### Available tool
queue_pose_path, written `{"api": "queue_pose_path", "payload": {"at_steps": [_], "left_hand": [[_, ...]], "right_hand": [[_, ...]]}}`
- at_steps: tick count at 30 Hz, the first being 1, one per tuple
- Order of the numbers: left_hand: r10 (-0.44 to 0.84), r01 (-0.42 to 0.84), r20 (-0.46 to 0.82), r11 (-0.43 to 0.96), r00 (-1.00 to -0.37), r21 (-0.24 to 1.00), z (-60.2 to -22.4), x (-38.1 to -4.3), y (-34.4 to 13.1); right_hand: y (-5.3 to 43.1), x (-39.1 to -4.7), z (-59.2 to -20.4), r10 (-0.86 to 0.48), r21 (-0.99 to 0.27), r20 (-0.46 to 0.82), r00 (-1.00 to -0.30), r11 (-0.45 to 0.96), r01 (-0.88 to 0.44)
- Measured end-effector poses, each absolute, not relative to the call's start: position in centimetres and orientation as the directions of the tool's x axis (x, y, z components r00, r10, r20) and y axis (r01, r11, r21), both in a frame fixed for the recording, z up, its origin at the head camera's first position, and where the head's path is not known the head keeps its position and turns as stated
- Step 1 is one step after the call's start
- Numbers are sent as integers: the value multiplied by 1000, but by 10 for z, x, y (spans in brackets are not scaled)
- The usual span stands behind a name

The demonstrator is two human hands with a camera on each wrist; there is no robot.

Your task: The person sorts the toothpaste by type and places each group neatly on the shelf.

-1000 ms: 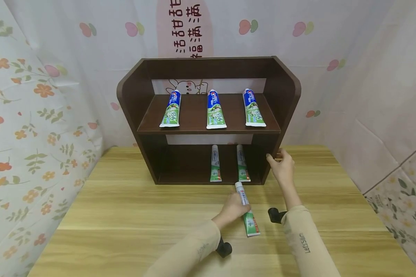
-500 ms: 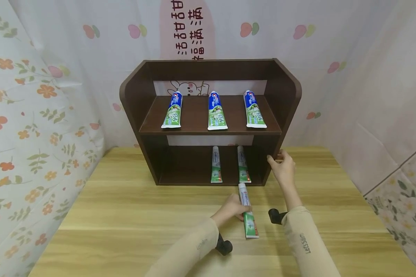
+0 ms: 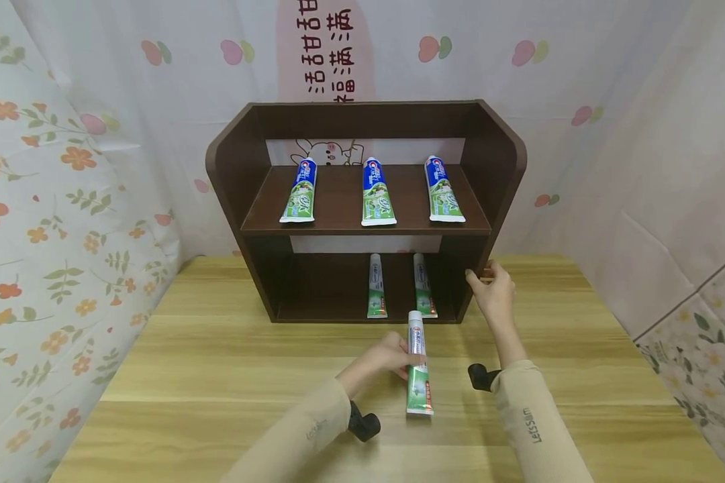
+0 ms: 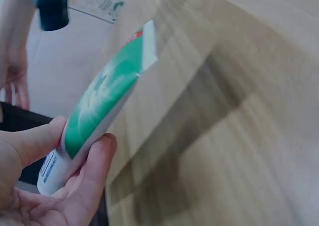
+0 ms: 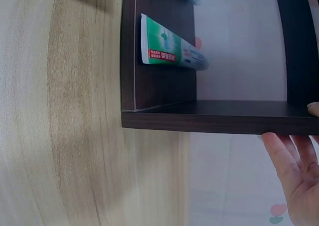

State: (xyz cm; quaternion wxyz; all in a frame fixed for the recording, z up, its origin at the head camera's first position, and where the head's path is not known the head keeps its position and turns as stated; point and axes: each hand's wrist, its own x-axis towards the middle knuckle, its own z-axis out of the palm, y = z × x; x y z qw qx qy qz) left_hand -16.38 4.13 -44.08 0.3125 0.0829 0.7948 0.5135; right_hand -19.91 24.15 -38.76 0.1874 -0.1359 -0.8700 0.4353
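My left hand (image 3: pixel 391 355) pinches a white and green toothpaste tube (image 3: pixel 419 389) around its middle, cap pointing toward the shelf. In the left wrist view, thumb and fingers clasp that tube (image 4: pixel 107 89), which is lifted off the table and casts a shadow. My right hand (image 3: pixel 493 292) grips the right side panel of a dark brown two-tier shelf (image 3: pixel 338 231); in the right wrist view its thumb lies inside the panel (image 5: pixel 219 122) and its fingers outside. On the lower tier lie two matching tubes, one central (image 3: pixel 376 288) and one to the right (image 3: pixel 423 288).
Three blue and green toothpaste tubes lie spaced along the upper tier: left (image 3: pixel 299 191), middle (image 3: pixel 377 193) and right (image 3: pixel 443 191). The shelf stands at the back of a wooden table (image 3: pixel 205 376). Patterned curtains (image 3: pixel 78 168) hang behind and beside it.
The left hand has drawn the held tube slightly left and raised it, turning it more upright toward the shelf. My right hand stays on the side panel.
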Motion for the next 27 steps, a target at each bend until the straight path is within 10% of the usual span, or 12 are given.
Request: {"api": "queue_pose_path", "payload": {"at_steps": [21,27], "left_hand": [[429,-167,-411,501,-805,849,-417,-221,-41],[437,-133,-377,494,-817,859,-491,-290,-75]], "right_hand": [[243,-200,-391,390,-817,193,-900,571,72],[243,-201,-391,383,-818,192,-903,571,68]]}}
